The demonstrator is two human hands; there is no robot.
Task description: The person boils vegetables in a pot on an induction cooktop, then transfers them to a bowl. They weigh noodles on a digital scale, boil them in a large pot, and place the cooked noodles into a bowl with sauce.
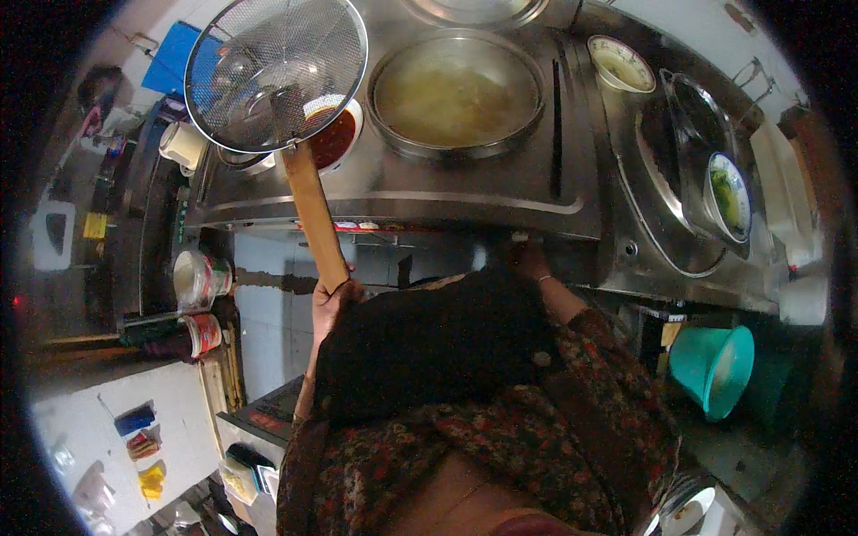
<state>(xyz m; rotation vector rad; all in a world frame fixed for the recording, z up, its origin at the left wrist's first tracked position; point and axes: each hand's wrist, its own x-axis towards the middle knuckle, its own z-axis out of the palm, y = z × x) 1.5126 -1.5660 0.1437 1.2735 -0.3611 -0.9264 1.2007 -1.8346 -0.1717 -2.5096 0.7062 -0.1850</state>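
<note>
My left hand (pixel 330 303) grips the end of the flat wooden handle (pixel 312 211) of a large round wire-mesh skimmer (pixel 268 47). Its mesh head is raised over the left part of the steel stove, partly covering a white bowl of dark red sauce (pixel 335 144). Down at the stove's front edge is my right hand (pixel 531 258), in shadow; its fingers and whatever they touch cannot be made out. A wide metal pan of cloudy yellowish liquid (pixel 459 94) sits on the stovetop (pixel 462 177) ahead of me, with what looks like steam over it.
To the right, a patterned bowl (pixel 623 65) and a bowl with green food (pixel 728 199) stand on the steel counter (pixel 670 268). A turquoise bucket (pixel 697 362) is below. At left are a cream-coloured container (pixel 183 146) and a plastic tub (pixel 201 281).
</note>
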